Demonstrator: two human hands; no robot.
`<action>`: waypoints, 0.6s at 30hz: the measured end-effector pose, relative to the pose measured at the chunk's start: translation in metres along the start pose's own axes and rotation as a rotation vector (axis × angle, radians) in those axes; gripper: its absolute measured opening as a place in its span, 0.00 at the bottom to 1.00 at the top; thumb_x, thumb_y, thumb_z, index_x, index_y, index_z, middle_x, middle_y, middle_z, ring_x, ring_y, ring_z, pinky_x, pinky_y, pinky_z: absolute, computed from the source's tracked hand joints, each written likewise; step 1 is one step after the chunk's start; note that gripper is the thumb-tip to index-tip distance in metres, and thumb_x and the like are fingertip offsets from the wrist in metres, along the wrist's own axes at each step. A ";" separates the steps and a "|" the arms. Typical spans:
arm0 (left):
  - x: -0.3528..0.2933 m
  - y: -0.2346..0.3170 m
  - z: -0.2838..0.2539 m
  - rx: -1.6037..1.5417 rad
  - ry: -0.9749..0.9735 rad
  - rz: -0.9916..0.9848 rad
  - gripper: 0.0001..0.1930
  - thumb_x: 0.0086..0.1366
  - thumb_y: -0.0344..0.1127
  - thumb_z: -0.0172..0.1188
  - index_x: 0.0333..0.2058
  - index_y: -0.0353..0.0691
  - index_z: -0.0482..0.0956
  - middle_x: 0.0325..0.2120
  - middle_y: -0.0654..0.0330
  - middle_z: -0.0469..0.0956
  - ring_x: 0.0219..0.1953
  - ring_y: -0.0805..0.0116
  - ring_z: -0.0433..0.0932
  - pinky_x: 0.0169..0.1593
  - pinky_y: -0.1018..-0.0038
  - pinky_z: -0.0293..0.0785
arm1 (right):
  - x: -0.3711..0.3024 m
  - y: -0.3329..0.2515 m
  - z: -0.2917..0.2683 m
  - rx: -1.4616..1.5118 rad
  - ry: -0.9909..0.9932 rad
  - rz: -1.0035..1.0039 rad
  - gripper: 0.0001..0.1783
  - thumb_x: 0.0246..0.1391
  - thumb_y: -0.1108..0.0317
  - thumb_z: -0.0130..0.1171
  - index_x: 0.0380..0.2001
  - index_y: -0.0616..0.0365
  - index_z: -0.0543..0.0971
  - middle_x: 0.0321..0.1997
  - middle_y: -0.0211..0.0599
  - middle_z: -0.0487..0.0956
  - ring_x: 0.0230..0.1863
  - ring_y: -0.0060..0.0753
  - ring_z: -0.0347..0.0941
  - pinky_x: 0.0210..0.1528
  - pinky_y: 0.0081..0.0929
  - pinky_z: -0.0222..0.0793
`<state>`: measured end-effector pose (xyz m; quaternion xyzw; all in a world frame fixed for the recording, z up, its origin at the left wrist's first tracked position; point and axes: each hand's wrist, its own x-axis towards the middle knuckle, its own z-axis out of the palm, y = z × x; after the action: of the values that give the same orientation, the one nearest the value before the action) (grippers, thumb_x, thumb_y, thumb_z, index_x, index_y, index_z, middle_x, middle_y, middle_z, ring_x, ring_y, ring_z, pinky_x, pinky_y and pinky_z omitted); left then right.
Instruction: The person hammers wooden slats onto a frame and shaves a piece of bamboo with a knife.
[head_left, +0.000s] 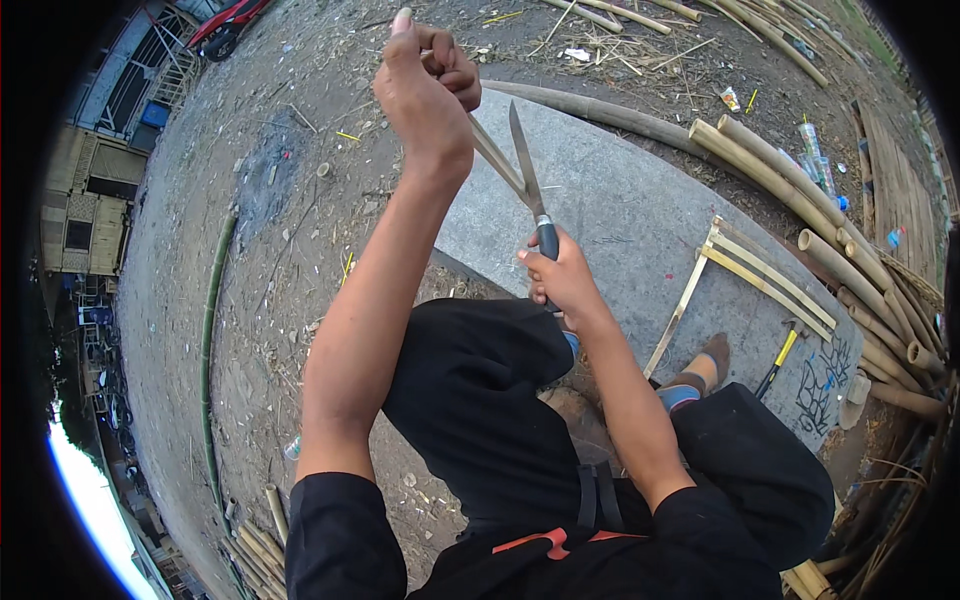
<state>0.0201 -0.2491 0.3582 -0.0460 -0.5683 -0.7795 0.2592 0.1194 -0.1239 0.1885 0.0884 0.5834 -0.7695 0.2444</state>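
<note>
My right hand (565, 275) is wrapped round the dark handle of a knife (523, 155), its blade pointing up and away from me. A thin bamboo strip (492, 150) runs from my raised left hand (428, 85) down to the blade. The strip's lower end meets the blade a little above the handle, so the two form a narrow V. My left fingers are curled round the strip's upper end, with the thumb sticking up. Both hands are over the near left part of a grey concrete slab (620, 240), in front of my bent knees.
On the slab's right lie joined bamboo strips (765, 275) and a hammer (777, 362) with a yellow and black handle. Thick bamboo poles (770, 178) are piled along the right edge, near plastic bottles (820, 165). A long green pole (212, 330) lies on the littered ground at left.
</note>
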 end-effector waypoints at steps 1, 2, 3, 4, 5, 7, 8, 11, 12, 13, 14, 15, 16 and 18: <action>-0.002 -0.002 0.004 0.009 0.030 0.000 0.21 0.71 0.51 0.41 0.25 0.41 0.60 0.13 0.68 0.52 0.15 0.78 0.49 0.19 0.77 0.44 | -0.006 -0.003 0.003 -0.143 0.070 -0.170 0.10 0.55 0.72 0.59 0.39 0.58 0.70 0.20 0.28 0.68 0.17 0.20 0.65 0.21 0.26 0.62; -0.003 -0.003 0.006 0.017 0.061 0.002 0.21 0.71 0.51 0.41 0.25 0.41 0.60 0.13 0.68 0.51 0.15 0.78 0.48 0.20 0.77 0.44 | -0.012 -0.009 0.006 -0.289 0.138 -0.342 0.09 0.56 0.73 0.59 0.38 0.57 0.69 0.19 0.26 0.66 0.17 0.17 0.64 0.21 0.23 0.62; -0.004 -0.002 0.004 0.026 0.043 0.015 0.21 0.71 0.51 0.41 0.25 0.41 0.60 0.13 0.68 0.51 0.15 0.78 0.49 0.20 0.77 0.44 | -0.021 -0.019 0.009 -0.322 0.156 -0.422 0.10 0.56 0.72 0.59 0.39 0.59 0.70 0.20 0.29 0.68 0.19 0.23 0.67 0.23 0.26 0.64; -0.005 -0.001 0.003 0.033 0.021 0.027 0.21 0.71 0.51 0.41 0.25 0.41 0.60 0.13 0.68 0.51 0.16 0.78 0.49 0.20 0.77 0.44 | -0.031 -0.033 0.014 -0.354 0.178 -0.504 0.11 0.55 0.71 0.59 0.40 0.60 0.70 0.20 0.32 0.70 0.20 0.28 0.70 0.26 0.29 0.67; -0.006 0.000 0.002 0.040 -0.001 0.039 0.21 0.71 0.51 0.41 0.25 0.41 0.60 0.13 0.68 0.51 0.16 0.78 0.49 0.20 0.77 0.44 | -0.036 -0.038 0.017 -0.385 0.199 -0.587 0.12 0.55 0.70 0.59 0.41 0.62 0.70 0.21 0.36 0.72 0.22 0.33 0.73 0.28 0.32 0.69; -0.008 0.002 0.007 0.044 0.012 0.036 0.21 0.71 0.52 0.41 0.24 0.41 0.60 0.13 0.68 0.52 0.15 0.78 0.48 0.19 0.77 0.44 | -0.014 -0.001 0.015 -0.542 0.262 -0.372 0.15 0.54 0.70 0.58 0.43 0.64 0.71 0.24 0.44 0.75 0.28 0.45 0.76 0.34 0.38 0.70; -0.010 0.001 0.011 0.038 0.014 0.031 0.22 0.71 0.52 0.40 0.24 0.42 0.60 0.13 0.68 0.52 0.15 0.78 0.48 0.19 0.77 0.43 | -0.003 0.020 0.010 -0.621 0.301 -0.262 0.16 0.54 0.70 0.58 0.45 0.65 0.71 0.26 0.48 0.76 0.31 0.52 0.77 0.37 0.41 0.71; -0.009 -0.002 0.008 0.025 0.014 -0.015 0.22 0.71 0.52 0.40 0.24 0.42 0.61 0.12 0.68 0.52 0.15 0.78 0.48 0.19 0.77 0.43 | 0.013 0.051 -0.004 -0.717 0.317 -0.254 0.21 0.53 0.70 0.57 0.50 0.67 0.69 0.30 0.57 0.78 0.38 0.65 0.76 0.42 0.47 0.70; -0.004 -0.001 0.010 0.017 0.002 0.000 0.22 0.71 0.52 0.40 0.24 0.42 0.61 0.12 0.68 0.52 0.15 0.78 0.48 0.19 0.77 0.43 | 0.023 0.058 -0.007 -0.728 0.359 -0.366 0.17 0.53 0.72 0.57 0.46 0.64 0.70 0.25 0.48 0.76 0.28 0.51 0.77 0.32 0.41 0.70; 0.000 -0.001 0.006 0.011 -0.002 0.009 0.22 0.71 0.52 0.40 0.24 0.42 0.61 0.12 0.68 0.52 0.15 0.78 0.48 0.19 0.77 0.43 | 0.025 0.058 -0.005 -0.602 0.273 -0.287 0.14 0.53 0.72 0.56 0.44 0.62 0.70 0.23 0.43 0.74 0.25 0.44 0.75 0.28 0.37 0.68; 0.001 -0.001 0.005 0.003 -0.006 0.018 0.22 0.71 0.52 0.40 0.24 0.42 0.61 0.12 0.68 0.52 0.15 0.78 0.48 0.19 0.77 0.43 | 0.025 0.057 -0.004 -0.477 0.190 -0.210 0.13 0.54 0.73 0.56 0.42 0.61 0.70 0.22 0.39 0.73 0.21 0.36 0.73 0.25 0.33 0.66; 0.000 -0.002 0.004 -0.004 -0.016 0.008 0.22 0.71 0.52 0.40 0.24 0.42 0.62 0.12 0.68 0.52 0.15 0.78 0.47 0.19 0.77 0.43 | 0.019 0.058 -0.004 -0.283 0.098 -0.105 0.10 0.54 0.74 0.56 0.39 0.58 0.69 0.20 0.31 0.69 0.18 0.25 0.66 0.20 0.27 0.60; -0.003 0.000 0.001 -0.004 -0.020 0.000 0.22 0.71 0.52 0.41 0.24 0.42 0.62 0.12 0.68 0.52 0.15 0.78 0.47 0.19 0.77 0.43 | 0.015 0.047 -0.002 -0.096 0.027 -0.003 0.09 0.55 0.76 0.56 0.36 0.55 0.68 0.19 0.23 0.65 0.15 0.13 0.60 0.16 0.20 0.54; -0.007 0.001 -0.001 -0.005 -0.022 -0.012 0.21 0.71 0.51 0.41 0.24 0.42 0.62 0.12 0.68 0.51 0.15 0.78 0.47 0.19 0.76 0.43 | 0.007 0.030 -0.005 0.129 -0.070 0.158 0.10 0.53 0.73 0.58 0.38 0.55 0.69 0.20 0.26 0.67 0.15 0.18 0.62 0.17 0.28 0.57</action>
<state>0.0264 -0.2475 0.3561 -0.0518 -0.5694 -0.7819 0.2483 0.1273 -0.1274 0.1583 0.1228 0.5149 -0.7865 0.3181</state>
